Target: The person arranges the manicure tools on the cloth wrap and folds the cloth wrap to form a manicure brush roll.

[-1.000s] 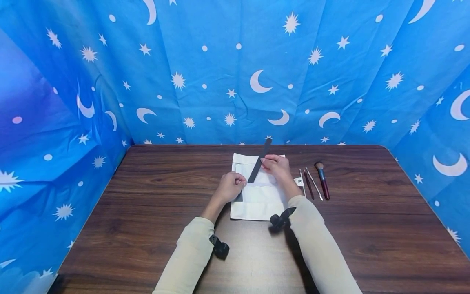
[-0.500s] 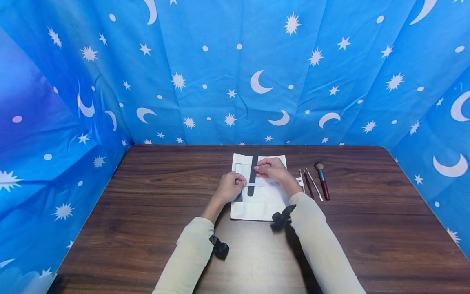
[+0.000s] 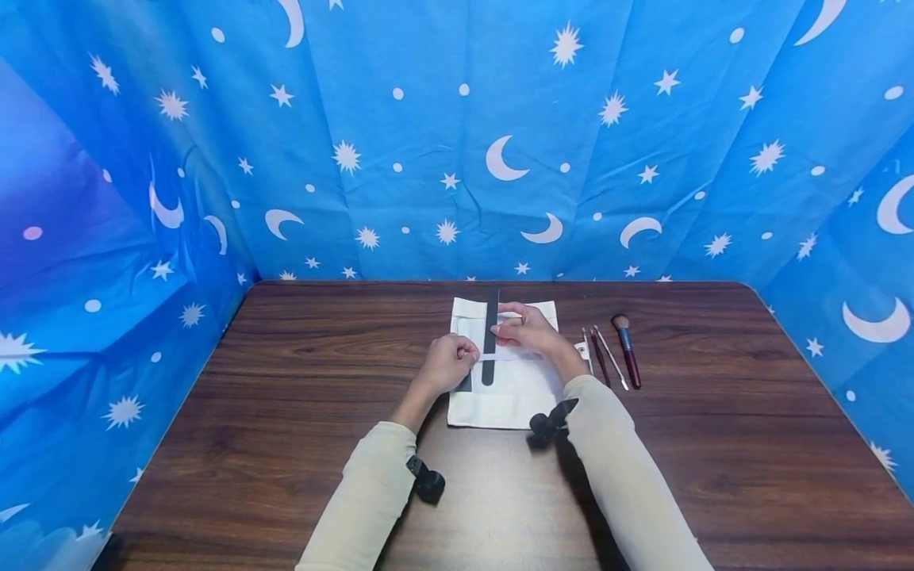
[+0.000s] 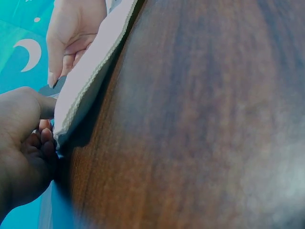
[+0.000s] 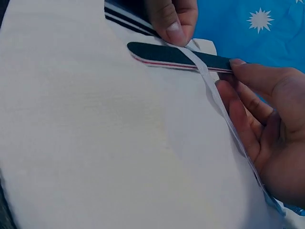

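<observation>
A dark nail file [image 3: 489, 341] with a white and pink edge lies lengthwise over a white cloth case [image 3: 493, 411], spread flat on the table. In the right wrist view the file passes under a thin white elastic band [image 5: 215, 98], its rounded end sticking out toward the near side. My right hand [image 3: 531, 327] pinches the file farther up between thumb and fingers. At the band's left part, my left hand [image 3: 448, 363] pinches the band. Beneath that hand lies another dark, striped-edged flat piece [image 5: 126, 19], mostly hidden.
Right of the case lie several slim tools [image 3: 602, 357] and a makeup brush [image 3: 627, 353] with a dark red handle. A white tab with a snap [image 3: 582, 350] sticks out from the case. A blue star-patterned cloth [image 3: 428, 159] hangs behind the brown table [image 3: 286, 412].
The file has swung from slanted to nearly straight and slid toward the near side, under the band. My right hand moved slightly left and nearer with it. The left hand has stayed in place.
</observation>
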